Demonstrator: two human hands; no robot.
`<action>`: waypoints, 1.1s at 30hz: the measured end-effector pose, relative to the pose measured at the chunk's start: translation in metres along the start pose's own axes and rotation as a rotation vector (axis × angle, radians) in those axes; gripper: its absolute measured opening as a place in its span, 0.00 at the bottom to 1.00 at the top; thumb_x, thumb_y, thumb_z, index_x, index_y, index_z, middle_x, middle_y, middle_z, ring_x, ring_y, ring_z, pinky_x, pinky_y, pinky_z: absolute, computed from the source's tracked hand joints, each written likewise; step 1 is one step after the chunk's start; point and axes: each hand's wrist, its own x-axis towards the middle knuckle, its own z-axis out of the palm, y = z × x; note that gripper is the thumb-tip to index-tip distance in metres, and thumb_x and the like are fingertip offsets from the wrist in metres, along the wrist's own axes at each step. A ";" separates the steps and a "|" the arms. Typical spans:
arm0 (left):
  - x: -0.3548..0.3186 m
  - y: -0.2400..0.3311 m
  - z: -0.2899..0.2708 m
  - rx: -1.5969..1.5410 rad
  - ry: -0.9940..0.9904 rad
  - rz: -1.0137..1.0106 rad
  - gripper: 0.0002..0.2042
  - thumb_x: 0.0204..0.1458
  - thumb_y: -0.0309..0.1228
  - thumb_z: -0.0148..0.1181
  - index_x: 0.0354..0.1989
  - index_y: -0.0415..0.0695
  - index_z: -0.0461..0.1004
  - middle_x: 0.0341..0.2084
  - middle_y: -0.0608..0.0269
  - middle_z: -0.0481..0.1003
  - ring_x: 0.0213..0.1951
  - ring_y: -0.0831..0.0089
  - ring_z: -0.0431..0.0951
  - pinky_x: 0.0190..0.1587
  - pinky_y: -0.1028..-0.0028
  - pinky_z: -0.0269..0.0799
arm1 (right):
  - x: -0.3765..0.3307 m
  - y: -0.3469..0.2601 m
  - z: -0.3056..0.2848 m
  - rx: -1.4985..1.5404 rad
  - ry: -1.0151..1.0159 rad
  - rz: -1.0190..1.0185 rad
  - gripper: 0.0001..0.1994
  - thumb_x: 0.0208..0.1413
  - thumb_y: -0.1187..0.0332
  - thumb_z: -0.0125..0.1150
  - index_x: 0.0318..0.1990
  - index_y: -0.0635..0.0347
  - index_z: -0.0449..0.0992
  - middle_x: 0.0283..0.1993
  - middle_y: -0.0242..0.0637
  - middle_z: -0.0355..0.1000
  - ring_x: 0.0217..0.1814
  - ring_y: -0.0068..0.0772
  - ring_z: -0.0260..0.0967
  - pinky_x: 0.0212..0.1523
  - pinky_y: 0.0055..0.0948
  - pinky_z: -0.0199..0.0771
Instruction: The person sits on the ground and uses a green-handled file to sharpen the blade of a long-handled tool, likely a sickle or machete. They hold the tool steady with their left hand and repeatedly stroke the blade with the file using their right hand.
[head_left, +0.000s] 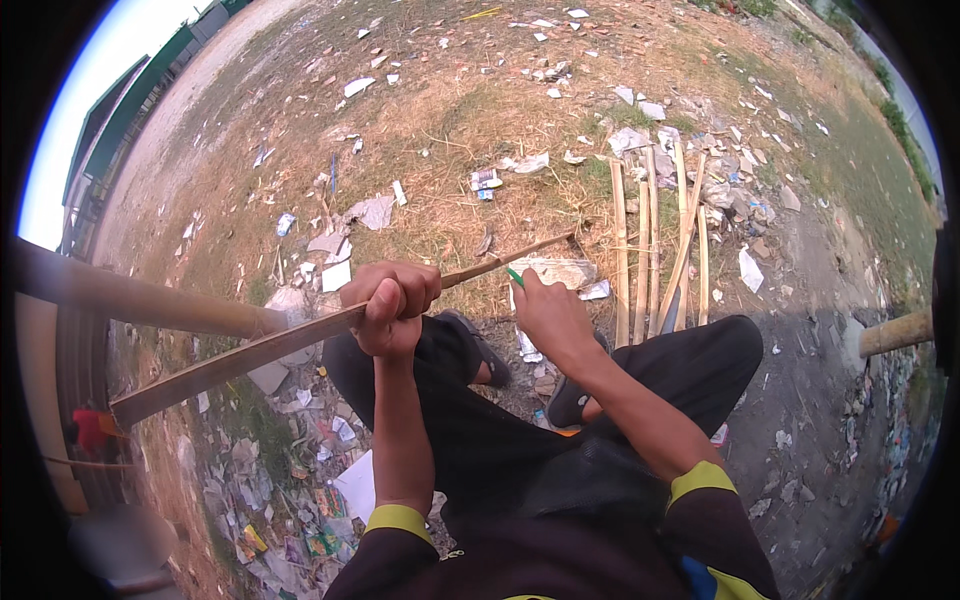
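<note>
My left hand (392, 306) is closed in a fist around a long, flat bamboo strip (240, 358). The strip slants from the lower left, where its end looks wide, up to a narrow far end beyond my hands. Close to the strip's far half, my right hand (553, 318) is closed on a slim green thing (515, 276). Only its green end shows past the fingers, so its kind is hidden. Whether it touches the strip, I cannot tell. Several pale bamboo strips (641, 250) lie side by side on the ground, beyond my right knee.
A flat pale block (553, 272) lies just beyond my right hand. Between the strips and my knee shows a grey blade-like piece (670, 312). Thick poles stand at left (190, 300) and right (897, 333). Paper and plastic litter (330, 510) covers the ground.
</note>
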 end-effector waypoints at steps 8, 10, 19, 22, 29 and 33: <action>0.004 0.000 0.009 0.063 -0.027 0.028 0.20 0.58 0.32 0.42 0.13 0.50 0.48 0.04 0.73 0.46 0.07 0.80 0.43 0.11 0.75 0.40 | 0.000 0.009 0.010 0.052 -0.007 0.104 0.14 0.61 0.59 0.46 0.36 0.62 0.68 0.18 0.56 0.69 0.25 0.61 0.71 0.27 0.53 0.71; 0.008 -0.002 0.009 0.071 -0.041 0.033 0.20 0.58 0.32 0.42 0.13 0.50 0.48 0.04 0.73 0.47 0.07 0.81 0.43 0.11 0.75 0.40 | 0.004 0.024 0.012 0.010 -0.034 0.090 0.14 0.61 0.59 0.46 0.36 0.62 0.69 0.19 0.55 0.70 0.24 0.58 0.72 0.24 0.51 0.71; 0.003 0.001 0.010 0.020 -0.014 -0.021 0.21 0.55 0.32 0.47 0.11 0.46 0.50 0.04 0.70 0.49 0.06 0.78 0.46 0.11 0.73 0.41 | 0.017 0.054 0.042 -0.028 -0.010 0.094 0.13 0.61 0.59 0.47 0.36 0.61 0.68 0.19 0.51 0.71 0.23 0.55 0.73 0.25 0.47 0.74; 0.006 0.001 0.017 0.026 -0.095 -0.013 0.21 0.54 0.33 0.50 0.10 0.46 0.51 0.04 0.70 0.49 0.06 0.77 0.45 0.11 0.73 0.40 | 0.031 0.067 0.041 -0.090 -0.017 0.022 0.13 0.61 0.58 0.47 0.36 0.60 0.69 0.19 0.50 0.70 0.23 0.55 0.73 0.24 0.47 0.74; 0.007 -0.001 0.022 -0.044 -0.219 -0.081 0.23 0.53 0.35 0.51 0.09 0.46 0.50 0.03 0.71 0.49 0.06 0.77 0.45 0.12 0.74 0.40 | 0.034 0.140 0.075 -0.222 0.006 0.028 0.15 0.61 0.56 0.47 0.37 0.60 0.68 0.18 0.49 0.71 0.23 0.53 0.73 0.22 0.46 0.73; 0.016 0.001 0.004 0.074 -0.122 -0.046 0.23 0.55 0.37 0.48 0.10 0.51 0.46 0.03 0.74 0.47 0.06 0.80 0.44 0.11 0.76 0.42 | 0.054 0.133 0.075 -0.316 -0.034 0.025 0.15 0.60 0.56 0.48 0.37 0.60 0.70 0.24 0.48 0.73 0.28 0.48 0.75 0.28 0.46 0.75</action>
